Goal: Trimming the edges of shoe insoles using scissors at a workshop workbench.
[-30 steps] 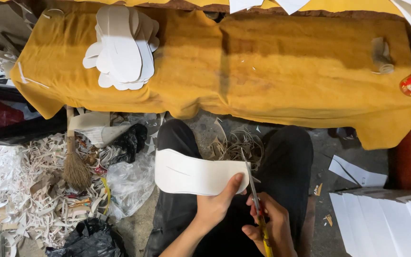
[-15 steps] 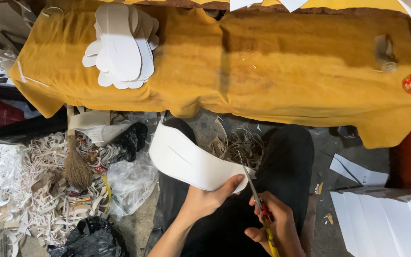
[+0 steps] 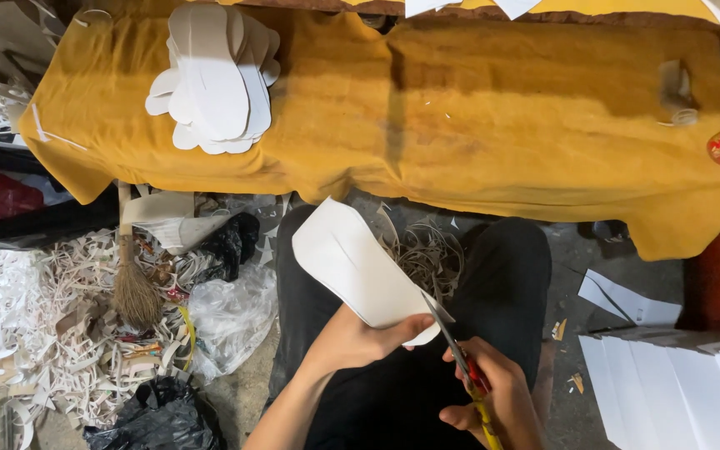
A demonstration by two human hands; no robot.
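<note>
Head view shows our left hand (image 3: 352, 342) pinching a white sole-shaped card (image 3: 356, 267) over our lap, right hand (image 3: 493, 400) closed on scissors (image 3: 460, 367) trimming its end, finished cutouts (image 3: 214, 75) stacked on the yellow surface (image 3: 477, 117)

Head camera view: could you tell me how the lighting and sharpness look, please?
Head view: the yellow cloth is brightly lit with soft fold shadows; the white sheet in the left hand looks sharp; the scissors in the right hand are slightly soft; the left edge falls into dark shadow.
</note>
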